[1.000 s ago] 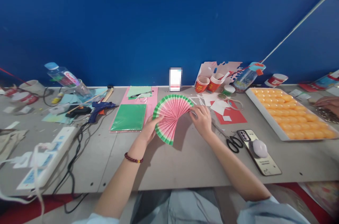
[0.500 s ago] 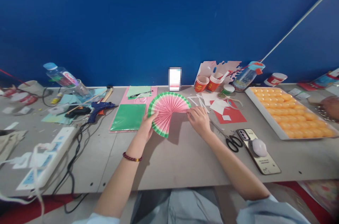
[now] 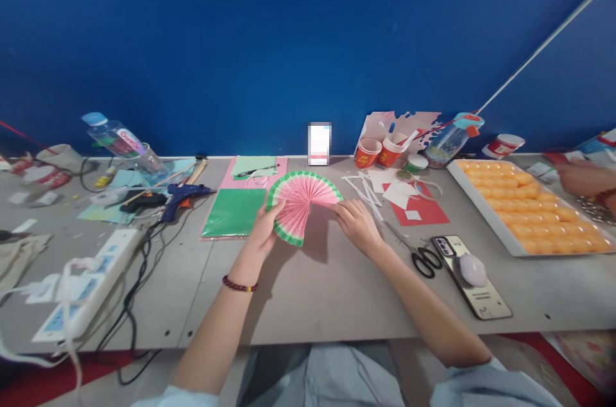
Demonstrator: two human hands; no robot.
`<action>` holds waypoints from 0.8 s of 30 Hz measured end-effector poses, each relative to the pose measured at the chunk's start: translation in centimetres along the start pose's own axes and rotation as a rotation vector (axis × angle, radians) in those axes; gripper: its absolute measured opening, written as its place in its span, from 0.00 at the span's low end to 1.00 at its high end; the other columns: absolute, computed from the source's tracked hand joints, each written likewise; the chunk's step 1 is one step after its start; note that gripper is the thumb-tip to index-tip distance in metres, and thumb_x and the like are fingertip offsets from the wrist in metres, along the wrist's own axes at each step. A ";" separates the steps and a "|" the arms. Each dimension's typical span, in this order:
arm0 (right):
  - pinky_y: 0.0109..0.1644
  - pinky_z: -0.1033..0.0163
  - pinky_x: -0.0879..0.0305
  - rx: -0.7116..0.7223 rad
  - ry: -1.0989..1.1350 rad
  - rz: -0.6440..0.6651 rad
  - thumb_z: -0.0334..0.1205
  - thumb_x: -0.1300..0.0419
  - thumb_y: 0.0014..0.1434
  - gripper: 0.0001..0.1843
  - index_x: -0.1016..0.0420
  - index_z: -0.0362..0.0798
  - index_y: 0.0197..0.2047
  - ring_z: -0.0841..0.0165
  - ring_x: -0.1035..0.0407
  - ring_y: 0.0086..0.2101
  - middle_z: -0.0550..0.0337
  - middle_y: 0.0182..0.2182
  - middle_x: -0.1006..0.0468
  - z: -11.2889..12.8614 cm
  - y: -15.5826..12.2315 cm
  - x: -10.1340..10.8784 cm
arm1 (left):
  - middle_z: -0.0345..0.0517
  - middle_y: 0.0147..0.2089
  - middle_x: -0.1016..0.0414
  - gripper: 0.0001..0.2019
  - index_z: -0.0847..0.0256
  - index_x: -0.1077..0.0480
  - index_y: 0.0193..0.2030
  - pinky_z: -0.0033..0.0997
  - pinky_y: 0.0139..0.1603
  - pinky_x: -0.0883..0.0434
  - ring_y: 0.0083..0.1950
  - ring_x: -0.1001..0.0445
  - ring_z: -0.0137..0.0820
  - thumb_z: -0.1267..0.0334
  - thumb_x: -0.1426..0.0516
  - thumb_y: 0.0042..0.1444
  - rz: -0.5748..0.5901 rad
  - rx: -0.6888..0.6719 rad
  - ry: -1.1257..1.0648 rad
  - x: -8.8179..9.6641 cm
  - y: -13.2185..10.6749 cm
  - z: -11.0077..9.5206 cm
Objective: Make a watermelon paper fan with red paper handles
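My left hand (image 3: 264, 230) pinches the near left edge of the pleated pink paper fan with a green rim (image 3: 301, 203), thumb on top. My right hand (image 3: 355, 225) grasps the fan's right end, fingers curled around the folds. The fan is spread into a half-circle and stands tilted over the grey table (image 3: 327, 291), just in front of me at the middle. Just left of it lies a green sheet of paper (image 3: 234, 213) on pink card. To the right, white paper scraps (image 3: 385, 185) sit on a red sheet, with black-handled scissors (image 3: 423, 259) and a phone in a gold case (image 3: 474, 278) nearer me. Farther right stands a white tray of orange balls (image 3: 529, 205), and another person's hand (image 3: 582, 179) reaches in beyond it.
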State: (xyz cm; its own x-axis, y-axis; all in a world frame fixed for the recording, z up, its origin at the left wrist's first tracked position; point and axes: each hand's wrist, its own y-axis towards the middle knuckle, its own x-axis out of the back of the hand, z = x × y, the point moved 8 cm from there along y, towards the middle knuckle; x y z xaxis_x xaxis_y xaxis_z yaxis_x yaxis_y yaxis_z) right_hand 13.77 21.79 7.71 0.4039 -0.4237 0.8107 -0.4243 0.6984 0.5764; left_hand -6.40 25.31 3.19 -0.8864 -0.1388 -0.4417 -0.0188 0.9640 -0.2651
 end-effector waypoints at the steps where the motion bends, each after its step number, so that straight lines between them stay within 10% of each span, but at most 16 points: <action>1: 0.41 0.59 0.40 -0.008 0.009 0.021 0.28 0.52 0.62 0.15 0.29 0.49 0.47 0.63 0.33 0.38 0.54 0.38 0.24 0.0 0.0 -0.1 | 0.49 0.40 0.20 0.18 0.63 0.26 0.41 0.35 0.46 0.27 0.42 0.22 0.37 0.60 0.33 0.41 0.004 -0.003 0.006 0.1 0.1 -0.1; 7: 0.44 0.58 0.38 -0.018 0.108 0.122 0.26 0.53 0.60 0.17 0.29 0.49 0.46 0.63 0.34 0.39 0.54 0.39 0.24 0.2 0.2 0.0 | 0.49 0.47 0.24 0.23 0.61 0.30 0.46 0.36 0.49 0.29 0.47 0.25 0.37 0.60 0.33 0.41 -0.020 -0.033 0.141 0.5 0.6 0.0; 13: 0.43 0.59 0.37 0.042 0.000 0.315 0.22 0.50 0.57 0.16 0.28 0.47 0.43 0.63 0.33 0.38 0.54 0.38 0.25 0.6 0.0 0.3 | 0.51 0.54 0.33 0.30 0.57 0.41 0.58 0.37 0.56 0.36 0.54 0.31 0.35 0.61 0.37 0.48 -0.085 -0.478 0.664 0.0 0.0 -2.3; 19: 0.40 0.60 0.38 -0.042 -0.058 0.364 0.21 0.49 0.57 0.16 0.28 0.48 0.41 0.63 0.34 0.37 0.56 0.34 0.26 0.5 -2.5 0.8 | 0.54 0.50 0.32 0.12 0.61 0.32 0.47 0.41 0.56 0.38 0.55 0.35 0.41 0.61 0.46 0.58 0.115 -0.852 1.247 -4.9 -3.8 -2.1; 24: 0.39 0.60 0.37 -0.136 -0.013 0.308 0.22 0.51 0.58 0.16 0.29 0.48 0.42 0.63 0.34 0.35 0.55 0.35 0.26 0.8 -5.7 0.6 | 0.48 0.35 0.28 0.05 0.60 0.30 0.34 0.35 0.38 0.34 0.40 0.29 0.38 0.63 0.45 0.58 0.352 -0.686 1.641 -6.9 -5.6 1.6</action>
State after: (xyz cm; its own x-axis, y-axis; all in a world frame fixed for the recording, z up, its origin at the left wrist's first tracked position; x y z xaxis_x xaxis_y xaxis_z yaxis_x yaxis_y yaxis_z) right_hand 15.78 17.07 5.04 0.2632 -0.1874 0.9464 -0.4127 0.8648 0.2861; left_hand 0.55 20.46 6.31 -0.3887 0.0007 0.9214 0.4600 0.8666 0.1934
